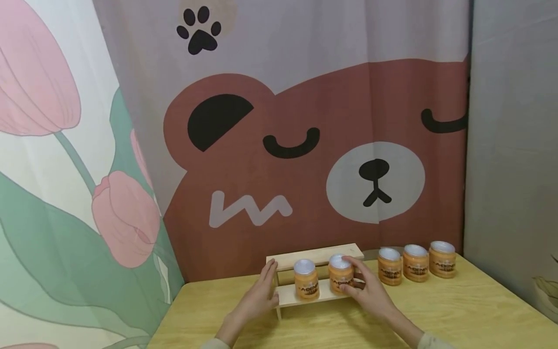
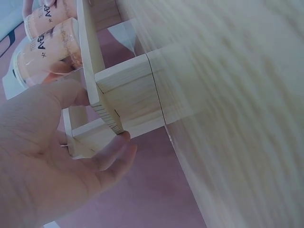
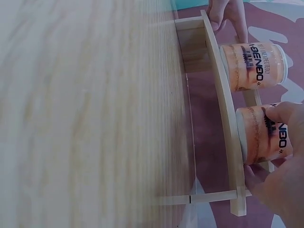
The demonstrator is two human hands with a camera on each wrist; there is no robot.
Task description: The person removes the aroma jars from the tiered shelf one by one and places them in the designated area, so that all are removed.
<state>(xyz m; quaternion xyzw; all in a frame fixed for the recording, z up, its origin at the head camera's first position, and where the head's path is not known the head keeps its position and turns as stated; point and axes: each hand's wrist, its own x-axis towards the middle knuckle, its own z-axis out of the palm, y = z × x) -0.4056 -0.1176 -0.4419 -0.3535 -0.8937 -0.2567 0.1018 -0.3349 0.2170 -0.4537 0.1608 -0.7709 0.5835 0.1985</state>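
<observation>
A two-step wooden rack (image 1: 285, 297) stands on the table, its rear board higher than the front one. Two orange cans (image 1: 307, 281) with pale lids and dark lettering are upright on the front board. My left hand (image 1: 256, 296) holds the rack's left end. Close up in the left wrist view, the fingertips (image 2: 121, 140) lie against the end of the front board (image 2: 97, 97). With thumb and fingers, my right hand (image 1: 370, 291) grips the right-hand can (image 1: 340, 275); its base is right at the board in the right wrist view.
Three more orange cans (image 1: 415, 264) stand in a row to the right of the rack, on the wood-grain table (image 1: 218, 310). Behind the table hangs a curtain (image 1: 244, 169) with a bear print; a tulip-patterned curtain (image 1: 56, 203) hangs at the left.
</observation>
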